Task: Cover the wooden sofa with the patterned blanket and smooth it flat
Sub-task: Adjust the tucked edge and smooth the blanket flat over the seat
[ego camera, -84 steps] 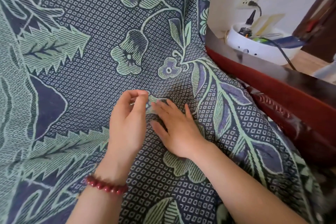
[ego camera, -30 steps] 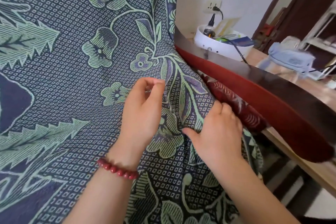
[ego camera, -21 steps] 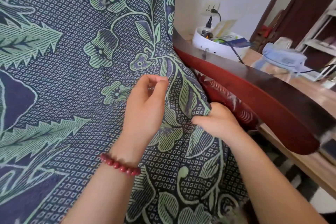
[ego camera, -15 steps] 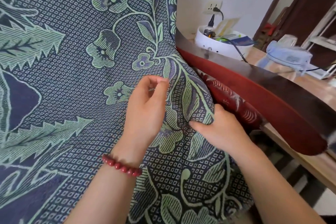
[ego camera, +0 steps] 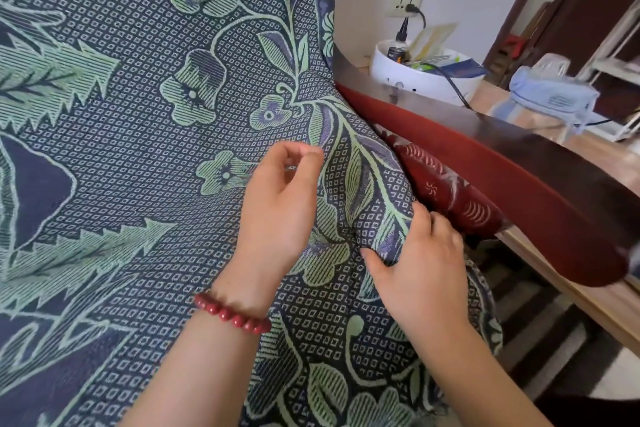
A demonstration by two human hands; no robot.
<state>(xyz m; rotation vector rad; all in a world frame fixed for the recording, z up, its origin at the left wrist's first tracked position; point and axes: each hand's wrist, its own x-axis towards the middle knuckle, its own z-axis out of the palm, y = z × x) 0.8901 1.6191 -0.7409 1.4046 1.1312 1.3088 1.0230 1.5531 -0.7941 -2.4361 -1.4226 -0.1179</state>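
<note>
The blanket [ego camera: 138,149] lies spread over the sofa [ego camera: 519,170] up to its red wooden armrest at the right, where a red cushion [ego camera: 446,187] shows past the cloth's edge. The right hand [ego camera: 422,263] pinches a fold of that edge between thumb and curled fingers, just beside the cushion. The left hand [ego camera: 280,204], near it over the cloth, has thumb and fingertips pressed together; whether they hold anything I cannot tell.

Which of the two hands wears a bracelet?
The left hand: a red bead bracelet circles its wrist. The right hand, pinching the blanket beside the red cushion, has a bare wrist.
</note>
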